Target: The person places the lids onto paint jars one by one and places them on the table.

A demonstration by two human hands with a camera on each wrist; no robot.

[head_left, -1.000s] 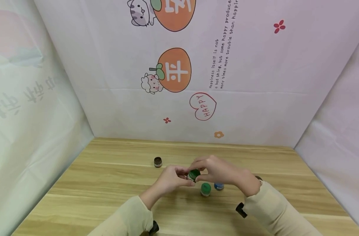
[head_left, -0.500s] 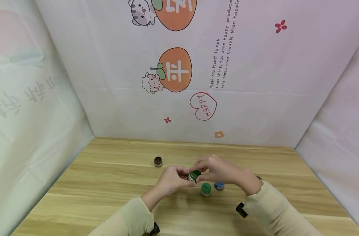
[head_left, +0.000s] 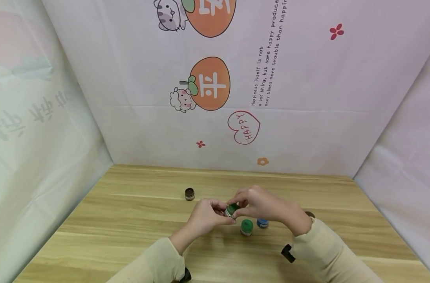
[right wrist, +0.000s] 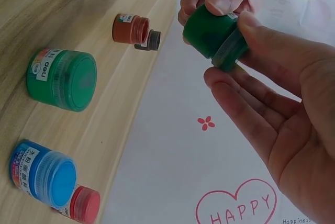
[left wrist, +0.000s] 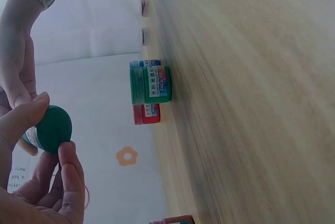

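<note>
Above the table, my left hand (head_left: 205, 215) holds a dark green paint jar (head_left: 230, 211) by its body, thumb on one side and fingers on the other. My right hand (head_left: 260, 204) pinches the clear-rimmed lid (right wrist: 230, 48) between thumb and fingertips. The jar is tilted, its green base (left wrist: 56, 130) facing the left wrist camera. A lighter green paint jar (head_left: 246, 227) stands on the table just below the hands. Beside it is a blue paint jar (head_left: 262, 223), partly hidden by the right forearm in the head view.
On the wooden table (head_left: 130, 236), a dark brown jar (head_left: 189, 194) stands farther back to the left. The right wrist view also shows a reddish-brown jar (right wrist: 128, 28) and a red jar (right wrist: 86, 203). A printed white cloth (head_left: 292, 137) hangs behind the table's far edge.
Both hands stay almost in place on the dark green jar. The right fingers have shifted slightly at the lid, and the jar's tilt has changed a little.
</note>
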